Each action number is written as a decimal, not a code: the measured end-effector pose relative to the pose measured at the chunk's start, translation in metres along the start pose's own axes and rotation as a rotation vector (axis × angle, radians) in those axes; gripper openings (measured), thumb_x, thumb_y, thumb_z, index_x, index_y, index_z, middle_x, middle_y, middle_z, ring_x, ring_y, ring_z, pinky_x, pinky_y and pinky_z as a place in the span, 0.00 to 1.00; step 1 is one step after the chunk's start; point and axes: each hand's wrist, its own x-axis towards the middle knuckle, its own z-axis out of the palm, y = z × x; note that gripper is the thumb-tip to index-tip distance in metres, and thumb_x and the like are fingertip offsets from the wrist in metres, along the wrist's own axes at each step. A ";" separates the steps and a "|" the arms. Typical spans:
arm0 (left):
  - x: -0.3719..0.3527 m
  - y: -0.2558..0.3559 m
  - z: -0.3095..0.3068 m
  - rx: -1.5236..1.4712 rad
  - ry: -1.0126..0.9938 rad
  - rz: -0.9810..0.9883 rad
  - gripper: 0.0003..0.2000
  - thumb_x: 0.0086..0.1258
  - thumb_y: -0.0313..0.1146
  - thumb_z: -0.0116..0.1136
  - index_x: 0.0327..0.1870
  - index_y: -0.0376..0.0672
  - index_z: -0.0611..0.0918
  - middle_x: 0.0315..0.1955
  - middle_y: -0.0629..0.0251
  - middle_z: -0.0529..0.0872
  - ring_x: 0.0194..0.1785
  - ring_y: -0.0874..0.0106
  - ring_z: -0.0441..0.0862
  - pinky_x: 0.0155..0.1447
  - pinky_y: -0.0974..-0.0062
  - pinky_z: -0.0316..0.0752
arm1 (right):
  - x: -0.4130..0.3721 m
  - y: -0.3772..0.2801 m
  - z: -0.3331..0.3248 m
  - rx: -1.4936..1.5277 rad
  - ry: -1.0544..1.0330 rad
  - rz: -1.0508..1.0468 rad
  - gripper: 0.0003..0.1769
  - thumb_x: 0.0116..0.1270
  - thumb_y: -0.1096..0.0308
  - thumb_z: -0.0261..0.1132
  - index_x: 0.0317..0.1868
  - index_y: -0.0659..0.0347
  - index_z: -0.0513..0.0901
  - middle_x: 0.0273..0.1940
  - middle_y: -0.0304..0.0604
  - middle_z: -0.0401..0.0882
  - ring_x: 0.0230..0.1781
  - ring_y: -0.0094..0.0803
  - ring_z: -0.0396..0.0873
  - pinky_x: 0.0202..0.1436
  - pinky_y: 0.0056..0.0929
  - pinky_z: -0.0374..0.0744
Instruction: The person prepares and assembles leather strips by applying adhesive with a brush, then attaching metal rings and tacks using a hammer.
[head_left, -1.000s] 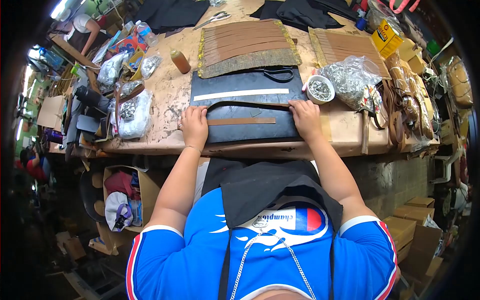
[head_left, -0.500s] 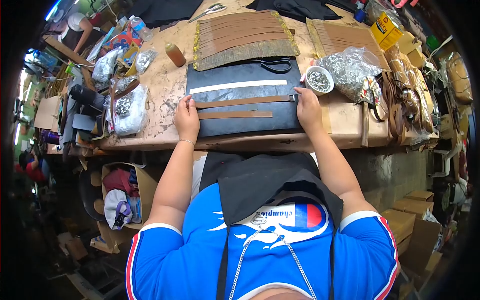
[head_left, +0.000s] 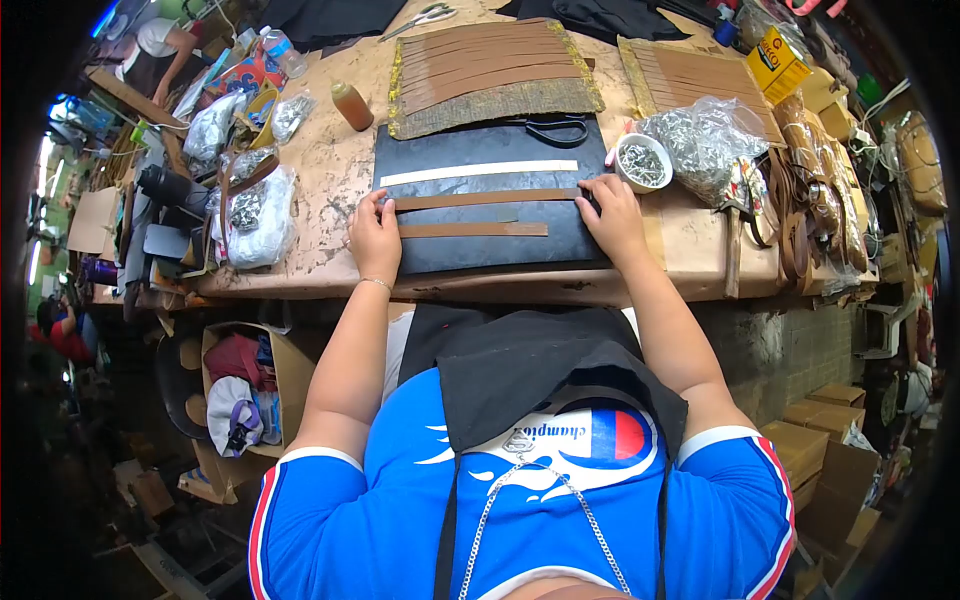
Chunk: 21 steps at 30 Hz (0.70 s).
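A long brown leather strap [head_left: 480, 200] lies straight across a black work board [head_left: 480, 255]. My left hand [head_left: 375, 237] pinches its left end at the board's left edge. Fingers of my right hand [head_left: 612, 220] are closed over the strap's right end, where the buckle is mostly covered. Above it on the board rests a white strip [head_left: 480, 173]; below, a shorter brown strip [head_left: 472, 230] lies roughly parallel. A black loop of strap [head_left: 556, 131] sits at the board's top edge.
Beyond the board lies a mat of brown cut strips [head_left: 490, 70]. A cup of metal pieces [head_left: 643, 163] and a plastic bag of metal parts [head_left: 705, 145] stand at right. An amber bottle [head_left: 351, 106], scissors [head_left: 425, 18] and bagged items [head_left: 265, 215] are around it.
My right hand has shifted slightly left, and its fingers now cover the buckle that showed before. My left hand stays at the strap's left end.
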 end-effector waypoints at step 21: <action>-0.008 0.018 -0.002 0.400 -0.010 0.145 0.15 0.72 0.45 0.66 0.55 0.54 0.86 0.65 0.71 0.83 0.70 0.60 0.74 0.70 0.51 0.63 | 0.016 -0.006 0.006 0.032 0.057 0.097 0.05 0.66 0.69 0.73 0.40 0.57 0.86 0.41 0.41 0.85 0.44 0.45 0.86 0.46 0.45 0.80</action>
